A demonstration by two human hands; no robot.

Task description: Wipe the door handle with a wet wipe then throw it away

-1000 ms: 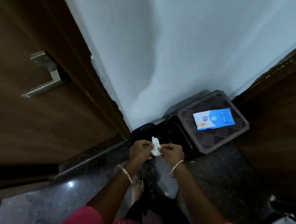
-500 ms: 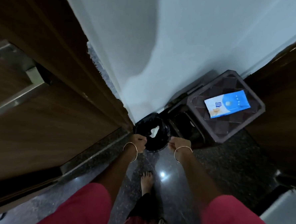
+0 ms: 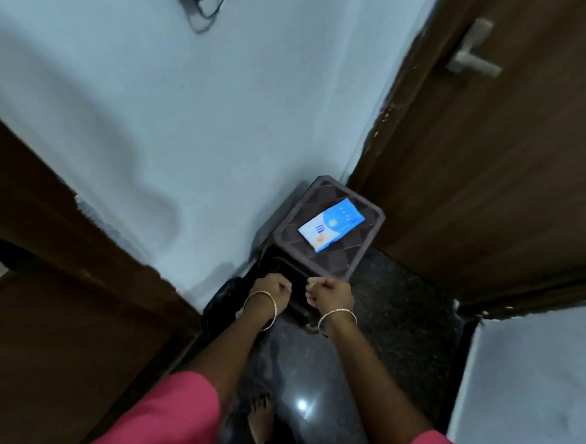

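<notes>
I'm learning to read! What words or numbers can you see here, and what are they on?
Nothing here can be read for sure.
Blue wipes packet on the brown stool: a dark logo and small marks, too blurred to read.
Doors, wall and floor: no writing visible.

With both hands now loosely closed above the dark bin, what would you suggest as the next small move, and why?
Probably draw both hands back and straighten up: the left hand and right hand show no wipe, so the task looks finished. The bin is mostly hidden.
</notes>
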